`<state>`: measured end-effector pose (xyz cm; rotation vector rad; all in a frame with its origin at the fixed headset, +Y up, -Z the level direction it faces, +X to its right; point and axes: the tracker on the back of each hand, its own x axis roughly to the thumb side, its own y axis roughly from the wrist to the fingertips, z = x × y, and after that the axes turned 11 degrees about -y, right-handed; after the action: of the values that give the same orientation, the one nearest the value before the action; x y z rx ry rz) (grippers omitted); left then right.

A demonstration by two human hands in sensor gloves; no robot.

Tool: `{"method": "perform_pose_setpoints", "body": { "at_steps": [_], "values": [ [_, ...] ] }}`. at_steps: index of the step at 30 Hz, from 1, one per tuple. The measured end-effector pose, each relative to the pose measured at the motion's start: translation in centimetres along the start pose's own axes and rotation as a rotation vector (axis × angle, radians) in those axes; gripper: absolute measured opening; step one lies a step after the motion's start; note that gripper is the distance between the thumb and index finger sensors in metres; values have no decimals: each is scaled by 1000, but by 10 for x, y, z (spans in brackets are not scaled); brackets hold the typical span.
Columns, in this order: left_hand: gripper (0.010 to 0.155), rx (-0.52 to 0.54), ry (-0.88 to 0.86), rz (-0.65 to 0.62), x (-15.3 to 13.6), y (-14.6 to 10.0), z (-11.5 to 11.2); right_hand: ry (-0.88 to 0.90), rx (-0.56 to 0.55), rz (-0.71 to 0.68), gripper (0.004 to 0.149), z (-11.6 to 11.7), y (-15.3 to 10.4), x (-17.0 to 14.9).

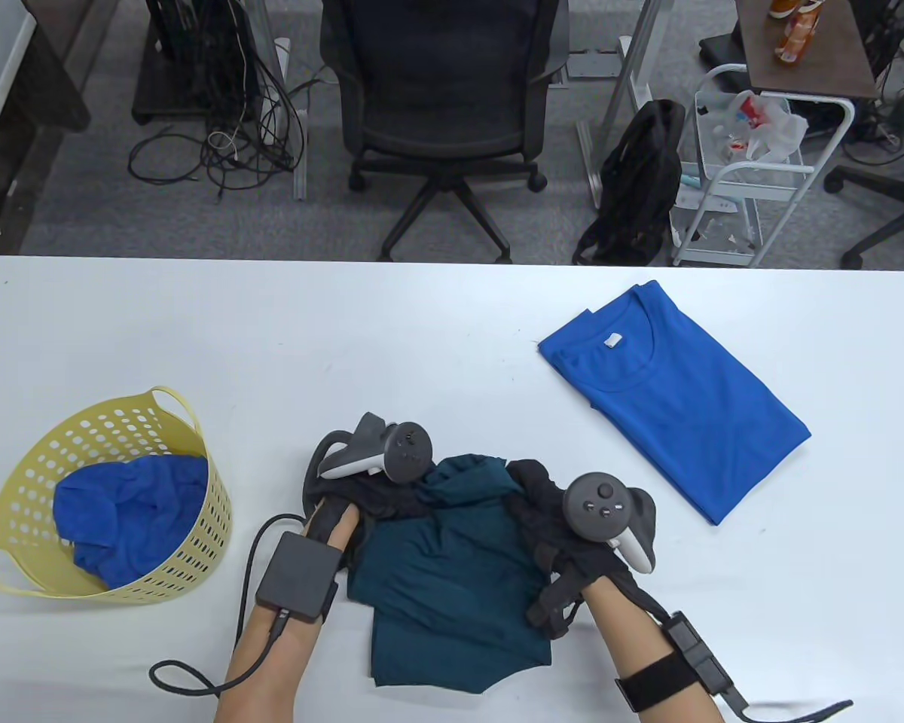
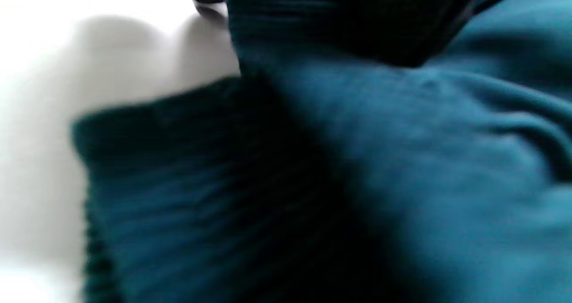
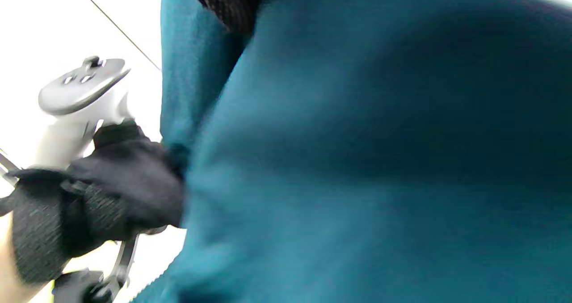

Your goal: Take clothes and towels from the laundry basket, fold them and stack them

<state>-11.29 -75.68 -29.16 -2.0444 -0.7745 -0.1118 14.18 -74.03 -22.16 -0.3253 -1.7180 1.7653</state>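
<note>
1. A teal garment (image 1: 452,572) is seen near the table's (image 1: 271,339) 6 o'clock edge, partly lifted at its far end.
2. Its upper left part is gripped by the left hand (image 1: 350,501), fingers curled into the cloth.
3. Its upper right edge is pinched by the right hand (image 1: 565,542).
4. A folded blue T-shirt (image 1: 678,399) is laid flat at 2 o'clock of the garment, well apart.
5. A yellow laundry basket (image 1: 22,482) holding blue cloth (image 1: 132,512) stands at 9 o'clock.

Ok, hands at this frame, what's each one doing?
Left hand: grips the teal garment at its upper left edge.
Right hand: grips the same garment's upper right edge.
</note>
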Motion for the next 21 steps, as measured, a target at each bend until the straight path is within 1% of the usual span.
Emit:
{"method": "perform_pose_setpoints", "body": {
  "at_steps": [1, 2, 3, 4, 5, 6, 7, 8, 9, 10, 11, 12, 13, 14, 15, 16, 17, 19, 21],
  "values": [
    [45, -39, -80, -76, 11, -7, 9, 35, -29, 9, 41, -13, -7, 1],
    [46, -75, -150, -128, 26, -13, 20, 51, -56, 24, 41, -30, -15, 3],
    [49, -79, -170, -154, 37, -14, 30, 36, -81, 25, 41, -44, -18, 4],
    [52, -93, -215, -203, 55, -12, 45, -46, -127, 42, 41, -72, -20, 6],
    [55, -90, -245, -245, 70, -6, 56, -122, -157, 60, 41, -92, -19, 7],
    [56, -89, -284, -268, 89, 6, 69, -237, -173, 105, 41, -125, -11, 7],
    [57, -88, -322, -283, 104, 17, 78, -293, -170, 165, 42, -146, -2, 6],
    [58, -52, -385, -286, 125, 39, 91, -359, -220, 261, 43, -176, 16, 2],
    [65, 40, -436, -225, 137, 60, 101, -420, -316, 320, 46, -197, 38, -3],
    [83, 154, -495, -115, 143, 77, 108, -487, -337, 355, 60, -209, 57, -11],
    [100, 239, -529, 40, 146, 94, 114, -543, -197, 434, 75, -220, 80, -28],
    [108, 265, -472, 116, 144, 99, 117, -544, -111, 547, 79, -221, 82, -35],
    [108, 315, -325, 192, 137, 102, 118, -500, -45, 648, 80, -218, 82, -42],
    [106, 331, -270, 188, 132, 101, 117, -462, -25, 644, 78, -214, 81, -46],
    [105, 351, -218, 164, 125, 97, 111, -417, -20, 533, 76, -205, 80, -50],
    [103, 365, -180, 146, 117, 88, 104, -377, -39, 434, 73, -194, 75, -52],
    [101, 365, -156, 129, 112, 80, 97, -351, -42, 382, 70, -184, 70, -53],
    [95, 353, -88, 89, 102, 55, 77, -328, 17, 282, 66, -160, 52, -52],
    [93, 294, -10, 85, 98, 27, 57, -306, 81, 219, 66, -134, 34, -46]
  ]
}}
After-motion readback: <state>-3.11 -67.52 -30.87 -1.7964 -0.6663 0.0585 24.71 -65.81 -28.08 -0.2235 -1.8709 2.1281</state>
